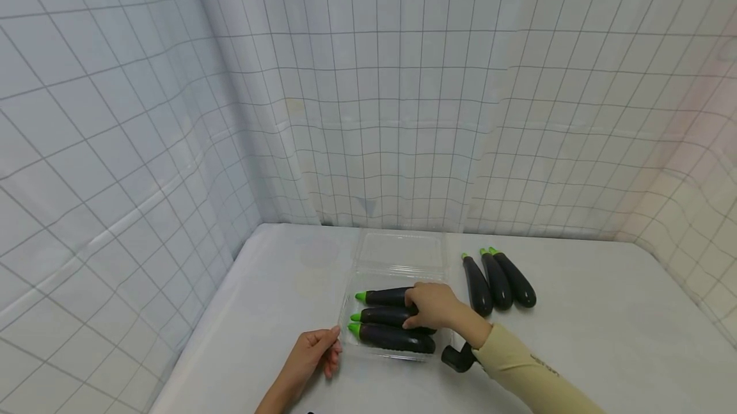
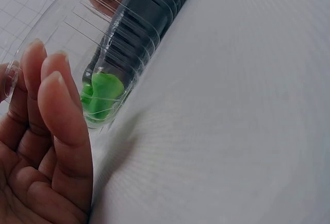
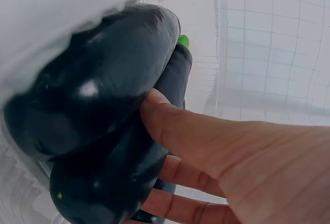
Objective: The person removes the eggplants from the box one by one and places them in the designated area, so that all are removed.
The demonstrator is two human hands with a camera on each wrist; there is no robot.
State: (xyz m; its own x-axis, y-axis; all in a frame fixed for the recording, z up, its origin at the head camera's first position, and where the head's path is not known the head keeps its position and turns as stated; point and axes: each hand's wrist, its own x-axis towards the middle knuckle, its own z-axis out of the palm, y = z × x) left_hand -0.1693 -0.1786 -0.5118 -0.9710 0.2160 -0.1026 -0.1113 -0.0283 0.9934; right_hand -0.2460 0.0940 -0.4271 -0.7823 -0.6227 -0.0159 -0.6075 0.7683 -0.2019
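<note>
In the head view, a clear plastic clamshell container (image 1: 380, 351) lies with its lid tipped back, holding three dark eggplants with green stems. The front eggplant (image 1: 397, 338) lies along the near wall. My right hand (image 1: 432, 306) reaches in from the right and grips the middle eggplant (image 1: 382, 316), its thumb on the near side and fingers on the far side. The back eggplant (image 1: 382, 297) is partly covered by that hand. My left hand (image 1: 313, 353) pinches the container's left rim; in the left wrist view its fingers (image 2: 64, 110) stand in front of the clear wall.
Three more eggplants (image 1: 499, 279) lie side by side on the white table (image 1: 599, 311), right of the container. The clear lid (image 1: 401, 251) extends toward the back. A gridded white curtain (image 1: 397, 94) encloses the back and sides. A black device (image 1: 457, 358) sits under the right wrist.
</note>
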